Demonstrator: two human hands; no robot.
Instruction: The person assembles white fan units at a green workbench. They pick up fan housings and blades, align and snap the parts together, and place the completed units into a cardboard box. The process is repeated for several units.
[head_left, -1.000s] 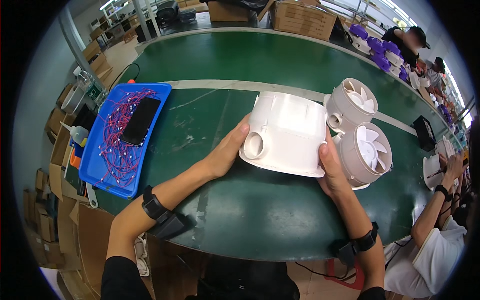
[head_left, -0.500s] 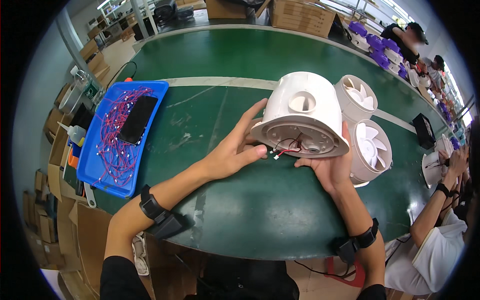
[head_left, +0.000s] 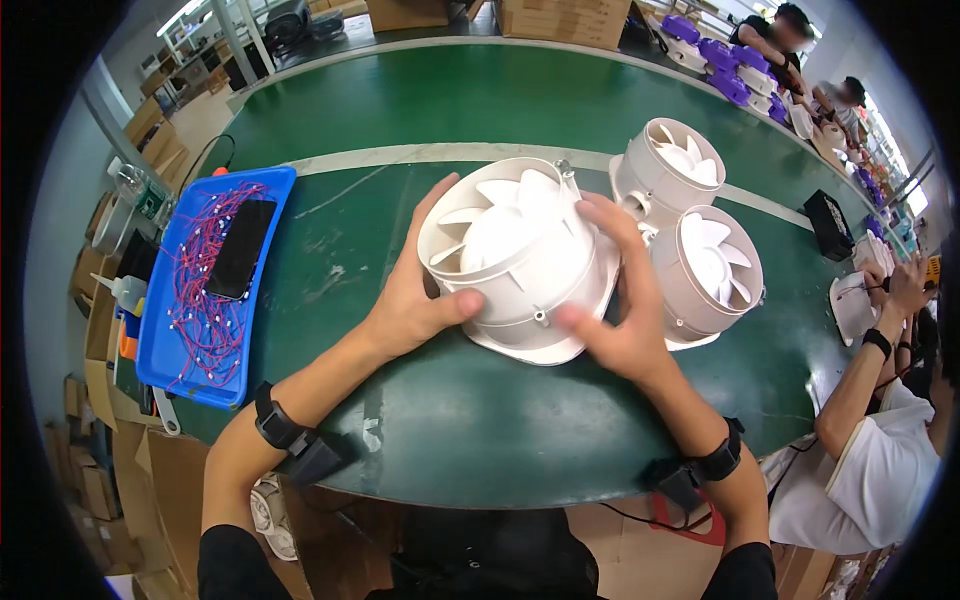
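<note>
A white round fan housing (head_left: 515, 255) with white blades showing in its open mouth is tilted toward me above the green table (head_left: 440, 110). My left hand (head_left: 415, 300) grips its left side, thumb across the lower wall. My right hand (head_left: 620, 300) clasps its right side, fingers spread over the rim and base flange. Two more white fan housings stand just right of it, one (head_left: 668, 170) farther back and one (head_left: 708, 270) nearer, touching my right hand's side.
A blue tray (head_left: 165, 350) at the left holds red wires and a black phone (head_left: 240, 248). A bottle and small items sit beyond the table's left edge. Other people work along the right side, with purple parts at the far end. Cardboard boxes stand at the back.
I have turned the fan housing over in both hands: first its closed white shell faced me, then its wired underside, and now its open mouth with the blades.
</note>
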